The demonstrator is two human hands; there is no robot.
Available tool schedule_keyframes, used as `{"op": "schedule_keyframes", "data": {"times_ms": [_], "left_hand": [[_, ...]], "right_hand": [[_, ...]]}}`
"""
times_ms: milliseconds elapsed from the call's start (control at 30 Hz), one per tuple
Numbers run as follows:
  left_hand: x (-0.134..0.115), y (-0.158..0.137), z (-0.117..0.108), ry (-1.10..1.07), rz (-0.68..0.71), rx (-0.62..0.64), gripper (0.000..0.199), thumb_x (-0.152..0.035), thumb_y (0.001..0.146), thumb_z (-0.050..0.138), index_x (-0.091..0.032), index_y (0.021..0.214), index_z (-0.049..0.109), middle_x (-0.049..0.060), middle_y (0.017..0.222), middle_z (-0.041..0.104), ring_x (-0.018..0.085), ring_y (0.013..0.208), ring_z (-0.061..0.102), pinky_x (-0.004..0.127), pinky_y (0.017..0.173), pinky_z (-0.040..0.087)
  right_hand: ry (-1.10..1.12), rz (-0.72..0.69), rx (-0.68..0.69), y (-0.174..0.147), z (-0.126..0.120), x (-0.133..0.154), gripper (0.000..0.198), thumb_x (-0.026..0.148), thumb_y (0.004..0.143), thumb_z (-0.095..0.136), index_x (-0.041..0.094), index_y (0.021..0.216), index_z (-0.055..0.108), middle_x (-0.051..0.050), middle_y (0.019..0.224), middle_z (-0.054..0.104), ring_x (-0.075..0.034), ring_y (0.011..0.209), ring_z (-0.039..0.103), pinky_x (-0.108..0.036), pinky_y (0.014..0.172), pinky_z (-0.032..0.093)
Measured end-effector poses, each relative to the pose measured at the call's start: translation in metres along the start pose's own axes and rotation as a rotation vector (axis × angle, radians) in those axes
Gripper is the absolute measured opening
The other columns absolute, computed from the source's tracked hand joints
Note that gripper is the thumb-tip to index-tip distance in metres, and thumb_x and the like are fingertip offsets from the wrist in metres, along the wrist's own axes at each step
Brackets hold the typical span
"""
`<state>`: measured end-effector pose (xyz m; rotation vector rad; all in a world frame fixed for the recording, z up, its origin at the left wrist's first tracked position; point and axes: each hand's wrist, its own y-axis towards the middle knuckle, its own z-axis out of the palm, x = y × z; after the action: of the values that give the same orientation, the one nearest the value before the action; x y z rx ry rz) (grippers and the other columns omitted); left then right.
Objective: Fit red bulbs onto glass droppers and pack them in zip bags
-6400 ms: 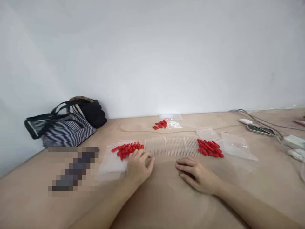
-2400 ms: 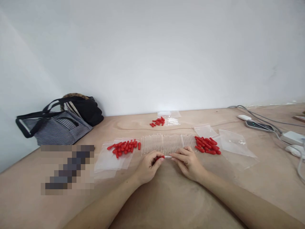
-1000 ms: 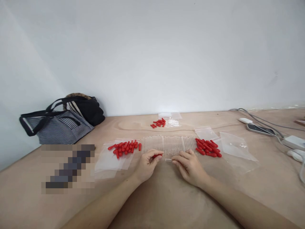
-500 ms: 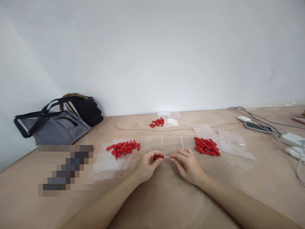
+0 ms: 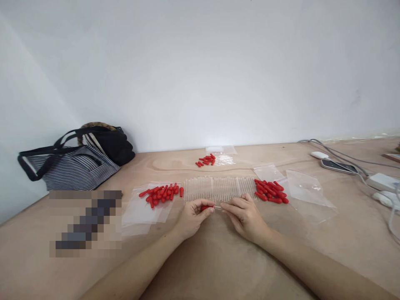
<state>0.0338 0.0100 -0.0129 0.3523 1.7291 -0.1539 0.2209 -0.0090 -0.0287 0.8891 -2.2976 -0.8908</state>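
My left hand is closed around a red rubber dropper bulb, with part of the bulb hidden by the fingers. My right hand pinches a thin clear glass dropper tube, whose left end meets the bulb's mouth; how deep it sits inside I cannot tell. Just beyond both hands lies a long row of clear tubes, side by side. Red bulbs are heaped left of the row and right of it.
Plastic bags lie at the right, and more bags under the left heap. Small red bulbs and short tubes are near the wall. A striped bag stands left; cables and a dark device lie right.
My right hand has shifted slightly left, toward the left hand, so less of the tube shows between them. My left hand keeps its hold on the bulb.
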Motion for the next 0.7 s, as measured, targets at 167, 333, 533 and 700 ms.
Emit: {"op": "schedule_keyframes", "data": {"times_ms": [167,333,533,700], "left_hand": [[0.0012,-0.0004,0.0011,0.011,0.030,0.001,0.021,-0.032,0.067,0.066,-0.014,0.078,0.066,0.004,0.077,0.069,0.016,0.071,0.061,0.029,0.070,0.050],[0.0017,-0.0018,0.0010,0.090,0.104,0.001,0.020,-0.031,0.069,0.065,-0.014,0.078,0.068,0.005,0.077,0.069,0.017,0.071,0.061,0.029,0.068,0.050],[0.0007,-0.0026,0.0026,0.111,0.098,0.007,0.019,-0.029,0.069,0.064,-0.014,0.080,0.068,0.005,0.078,0.069,0.016,0.071,0.062,0.028,0.068,0.050],[0.0036,-0.0018,0.0015,0.099,0.076,0.019,0.022,-0.030,0.069,0.065,-0.014,0.086,0.066,0.005,0.079,0.069,0.015,0.071,0.061,0.029,0.069,0.050]], "right_hand": [[-0.110,-0.080,0.008,0.0020,-0.0032,0.0011,0.023,0.009,0.082,0.041,0.017,0.090,0.062,-0.001,0.066,0.057,-0.011,0.059,0.046,-0.030,0.061,0.022],[-0.097,-0.062,0.035,0.0035,-0.0062,0.0036,0.022,0.011,0.082,0.042,0.018,0.086,0.062,-0.001,0.066,0.057,-0.010,0.059,0.045,-0.030,0.062,0.022],[0.028,0.064,0.070,0.0030,-0.0046,0.0067,0.020,0.016,0.085,0.042,0.018,0.086,0.062,-0.002,0.069,0.060,-0.011,0.063,0.048,-0.029,0.064,0.024],[0.021,0.093,0.105,0.0046,-0.0036,0.0036,0.020,0.019,0.086,0.043,0.021,0.088,0.063,0.000,0.069,0.061,-0.009,0.061,0.049,-0.029,0.065,0.024]]}}
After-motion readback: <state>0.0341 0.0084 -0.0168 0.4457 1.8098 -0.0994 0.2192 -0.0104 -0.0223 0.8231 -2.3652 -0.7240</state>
